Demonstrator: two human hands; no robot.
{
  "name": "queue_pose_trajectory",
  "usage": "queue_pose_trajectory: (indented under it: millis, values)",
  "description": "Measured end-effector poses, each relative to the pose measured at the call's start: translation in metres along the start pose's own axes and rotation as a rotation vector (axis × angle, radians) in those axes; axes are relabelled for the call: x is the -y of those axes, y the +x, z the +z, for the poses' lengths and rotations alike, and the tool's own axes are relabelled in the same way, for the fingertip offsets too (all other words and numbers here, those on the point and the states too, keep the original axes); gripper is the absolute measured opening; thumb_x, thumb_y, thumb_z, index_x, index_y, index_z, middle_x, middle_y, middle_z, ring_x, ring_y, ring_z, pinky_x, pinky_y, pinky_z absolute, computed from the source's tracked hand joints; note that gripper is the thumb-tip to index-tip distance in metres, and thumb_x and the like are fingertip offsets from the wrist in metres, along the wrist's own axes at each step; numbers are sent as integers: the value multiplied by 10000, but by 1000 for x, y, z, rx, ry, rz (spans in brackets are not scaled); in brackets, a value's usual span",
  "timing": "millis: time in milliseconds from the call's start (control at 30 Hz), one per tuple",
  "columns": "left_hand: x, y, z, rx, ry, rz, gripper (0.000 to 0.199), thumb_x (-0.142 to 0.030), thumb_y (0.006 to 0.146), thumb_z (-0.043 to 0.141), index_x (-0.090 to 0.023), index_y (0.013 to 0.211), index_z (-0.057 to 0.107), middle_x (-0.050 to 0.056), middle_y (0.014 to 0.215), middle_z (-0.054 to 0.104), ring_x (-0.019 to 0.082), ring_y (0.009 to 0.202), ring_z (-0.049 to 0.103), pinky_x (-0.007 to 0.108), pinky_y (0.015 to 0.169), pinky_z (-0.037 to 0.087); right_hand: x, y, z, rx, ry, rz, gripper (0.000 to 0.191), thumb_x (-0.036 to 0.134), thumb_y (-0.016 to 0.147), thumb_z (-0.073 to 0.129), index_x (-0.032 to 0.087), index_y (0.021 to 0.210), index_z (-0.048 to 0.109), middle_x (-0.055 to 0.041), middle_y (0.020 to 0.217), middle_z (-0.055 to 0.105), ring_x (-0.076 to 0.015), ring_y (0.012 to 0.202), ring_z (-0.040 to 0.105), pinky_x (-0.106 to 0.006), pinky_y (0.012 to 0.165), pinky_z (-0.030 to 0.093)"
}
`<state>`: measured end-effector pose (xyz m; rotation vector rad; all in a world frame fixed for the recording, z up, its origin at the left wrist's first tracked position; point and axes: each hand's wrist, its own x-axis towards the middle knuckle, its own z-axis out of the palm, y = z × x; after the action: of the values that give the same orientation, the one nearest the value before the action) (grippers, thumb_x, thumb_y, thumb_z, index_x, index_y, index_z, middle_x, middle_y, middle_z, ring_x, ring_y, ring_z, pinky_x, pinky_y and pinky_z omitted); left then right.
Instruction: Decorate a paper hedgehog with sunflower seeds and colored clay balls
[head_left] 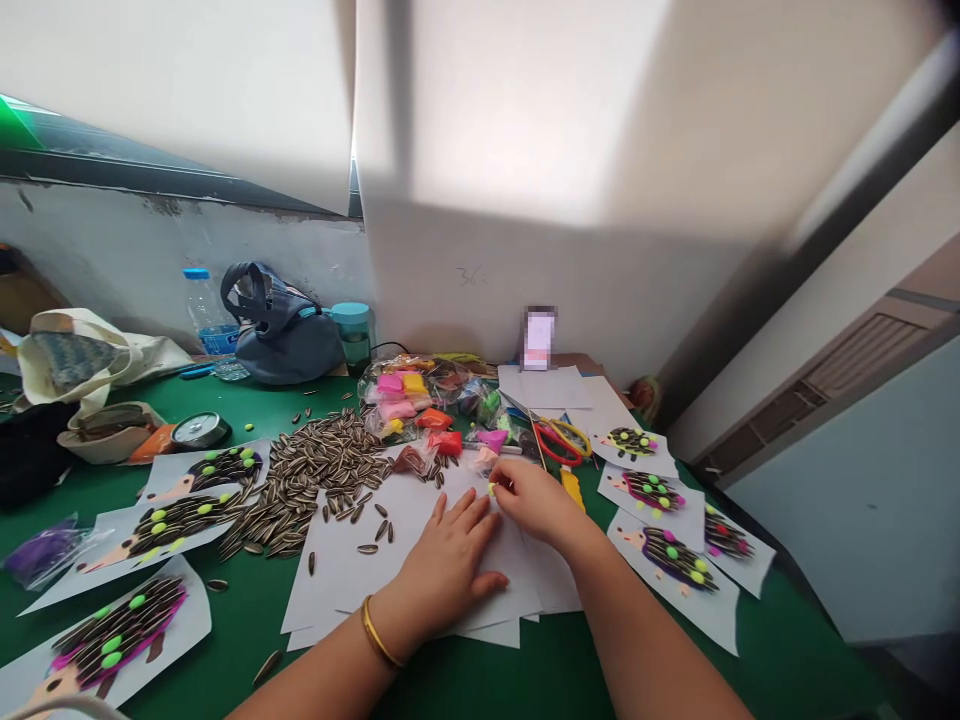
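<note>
My left hand (454, 555) lies flat on a stack of white paper (330, 600), fingers spread. Just beyond it, my right hand (531, 500) is closed in a pinch on a small yellow-green piece of clay (492, 490) at the paper's far right. A heap of striped sunflower seeds (315, 475) lies to the left, partly over the paper, with several loose seeds (367, 549) on the sheet. Packets of coloured clay (405, 395) sit behind the paper. Near my right hand are red-handled scissors (555, 443) and a yellow tool (572, 489).
Hedgehog pictures made with seeds and clay lie at left (120, 630) and right (667, 560). Along the wall stand a water bottle (206, 315), a blue bag (289, 340), a teal-lidded jar (352, 335) and a phone (538, 338). A round tin (200, 431) sits at left on the green table.
</note>
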<state>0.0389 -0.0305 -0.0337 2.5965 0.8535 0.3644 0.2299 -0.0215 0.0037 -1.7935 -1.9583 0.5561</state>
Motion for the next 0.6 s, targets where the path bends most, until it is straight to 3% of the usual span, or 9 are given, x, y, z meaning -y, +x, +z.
queue_pose_trajectory:
  millis: [133, 233, 433, 600]
  values:
    - [2, 4, 3, -132, -68, -21, 521, -392, 846, 627, -239, 1334, 527, 130, 1440, 505, 327, 1384, 386, 586, 1161, 234, -3, 2, 8, 8, 151, -22, 106, 171, 834, 522, 199, 862, 620, -10, 843, 667, -140, 706, 581, -228, 599, 375]
    - [11, 4, -4, -208, -186, -44, 349, -323, 893, 548, -249, 1226, 619, 96, 1325, 603, 272, 1266, 514, 482, 1117, 358, -8, 4, 14, 88, 286, 24, 120, 172, 840, 492, 209, 891, 595, 6, 804, 667, -127, 636, 596, -220, 558, 393]
    - [37, 4, -26, -237, -407, -183, 266, -366, 881, 539, -244, 1030, 723, 76, 1059, 717, 246, 991, 640, 369, 908, 481, -15, 7, 23, 234, 307, 92, 110, 151, 802, 505, 211, 864, 574, 30, 659, 643, -122, 550, 588, -207, 494, 383]
    - [54, 5, -39, -316, -338, -280, 254, -402, 862, 555, -234, 838, 745, 58, 858, 721, 235, 822, 636, 315, 735, 459, -16, 6, 23, 240, 316, 94, 121, 148, 803, 490, 207, 868, 573, 15, 674, 660, -129, 556, 602, -206, 478, 378]
